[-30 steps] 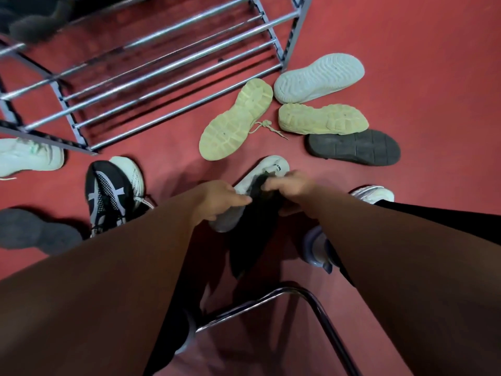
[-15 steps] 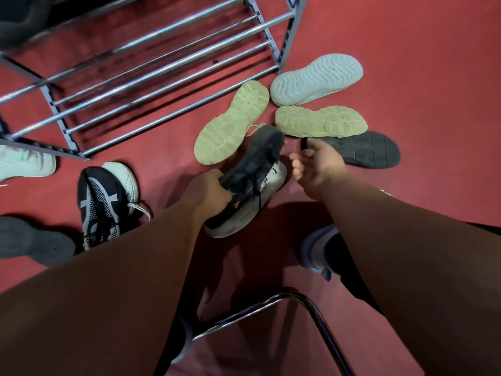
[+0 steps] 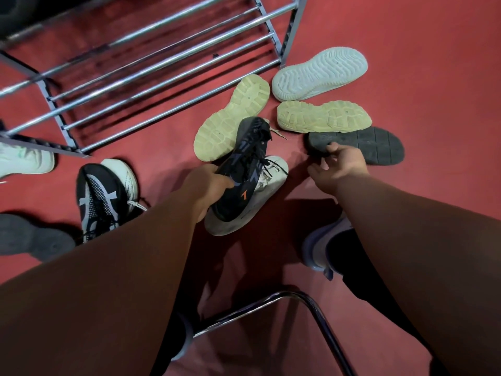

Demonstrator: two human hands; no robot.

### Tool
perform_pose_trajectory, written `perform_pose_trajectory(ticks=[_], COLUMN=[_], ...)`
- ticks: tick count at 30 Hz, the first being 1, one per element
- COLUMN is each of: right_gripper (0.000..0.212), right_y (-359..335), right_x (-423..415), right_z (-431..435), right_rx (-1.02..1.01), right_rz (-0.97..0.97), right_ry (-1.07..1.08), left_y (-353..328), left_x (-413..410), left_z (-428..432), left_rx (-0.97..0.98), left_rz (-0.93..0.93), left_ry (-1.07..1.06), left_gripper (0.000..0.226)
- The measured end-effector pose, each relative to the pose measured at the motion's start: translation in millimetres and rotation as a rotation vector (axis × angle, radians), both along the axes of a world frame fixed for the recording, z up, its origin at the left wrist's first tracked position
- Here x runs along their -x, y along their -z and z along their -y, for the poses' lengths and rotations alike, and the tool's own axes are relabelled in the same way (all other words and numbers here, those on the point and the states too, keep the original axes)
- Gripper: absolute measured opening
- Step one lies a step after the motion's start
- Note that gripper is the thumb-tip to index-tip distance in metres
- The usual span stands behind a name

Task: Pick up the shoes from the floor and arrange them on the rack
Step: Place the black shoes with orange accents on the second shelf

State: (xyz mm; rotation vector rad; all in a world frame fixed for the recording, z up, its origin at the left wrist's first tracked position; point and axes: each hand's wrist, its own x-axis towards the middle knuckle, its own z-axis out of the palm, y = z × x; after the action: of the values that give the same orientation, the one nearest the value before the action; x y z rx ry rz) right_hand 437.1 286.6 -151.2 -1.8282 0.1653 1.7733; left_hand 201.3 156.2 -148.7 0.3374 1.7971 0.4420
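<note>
My left hand (image 3: 208,189) grips a black sneaker (image 3: 244,169) with a white sole and an orange mark, lifted off the red floor with its toe pointing away from me. My right hand (image 3: 336,166) reaches to a black shoe (image 3: 374,145) lying sole-up; its fingers are spread and the fingertips touch the shoe's near end. Two yellow-soled shoes (image 3: 233,118) (image 3: 325,116) and a pale sole-up shoe (image 3: 320,74) lie beside it. The metal rack (image 3: 151,69) stands at the upper left, its lower bars bare.
At the left lie a black-and-white sneaker (image 3: 97,199) against a white one (image 3: 124,177), a grey sole (image 3: 32,237) and a pale green shoe (image 3: 24,161). A chair's metal frame (image 3: 298,302) curves below my arms. My shod foot (image 3: 322,251) stands right of centre.
My left hand has lifted the black sneaker off the floor. My right hand let go of it and moved right and forward to the sole-up black shoe.
</note>
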Motion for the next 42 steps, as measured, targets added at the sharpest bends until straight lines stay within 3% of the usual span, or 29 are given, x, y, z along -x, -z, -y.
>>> perform_pose_trajectory(ticks=[5,8,12,14,17,24,26,28,30,32,34,37,39,42], right_gripper=[0.028,0.01,0.019,0.016,0.033,0.025,0.023,0.02,0.03,0.035,0.039,0.039,0.03,0.024], right_y=[7,7,14,15,6,-15,-22,-26,-25,-27,-24,-21,-19,-20], right_x=[5,6,12,12,9,6,8,12,19,30,41,54,54,48], right_z=[-8,-15,-14,-12,-17,-43,-37,-18,15,54,88,117,117,104], right_rx=[-0.083,-0.077,-0.085,-0.074,-0.132,-0.211,-0.182,-0.231,-0.323,-0.36,-0.404,-0.47,-0.474,-0.313], right_rz=[-0.03,-0.046,-0.064,-0.016,0.063,0.014,0.173,0.516,0.864,0.884,0.788,0.551,0.531,0.67], right_ry=[0.04,0.107,-0.041,-0.003,0.066,0.157,-0.041,-0.591,-1.162,-1.433,-1.655,-1.794,-1.646,-1.244], left_y=[-2,-2,-6,-10,-18,-30,-37,-45,-54,-59,-61,-59,-57,-52], left_x=[5,5,4,4,1,0,-2,-4,-4,-4,0,9,16,24], left_z=[3,3,1,-1,-4,-8,-11,-16,-20,-20,-16,-5,3,8], left_rx=[-0.011,-0.008,-0.015,-0.013,-0.009,-0.015,-0.009,0.007,0.021,0.034,0.056,0.081,0.081,0.089], left_rz=[-0.001,0.031,0.051,0.046,0.066,0.081,0.077,0.072,0.076,0.058,0.029,0.015,0.015,0.014], left_ry=[-0.13,-0.209,-0.22,-0.212,-0.219,-0.251,-0.249,-0.25,-0.256,-0.238,-0.215,-0.206,-0.213,-0.272], left_gripper=[0.026,0.024,0.03,0.038,0.036,0.027,0.023,0.018,0.019,0.02,0.02,0.019,0.021,0.025])
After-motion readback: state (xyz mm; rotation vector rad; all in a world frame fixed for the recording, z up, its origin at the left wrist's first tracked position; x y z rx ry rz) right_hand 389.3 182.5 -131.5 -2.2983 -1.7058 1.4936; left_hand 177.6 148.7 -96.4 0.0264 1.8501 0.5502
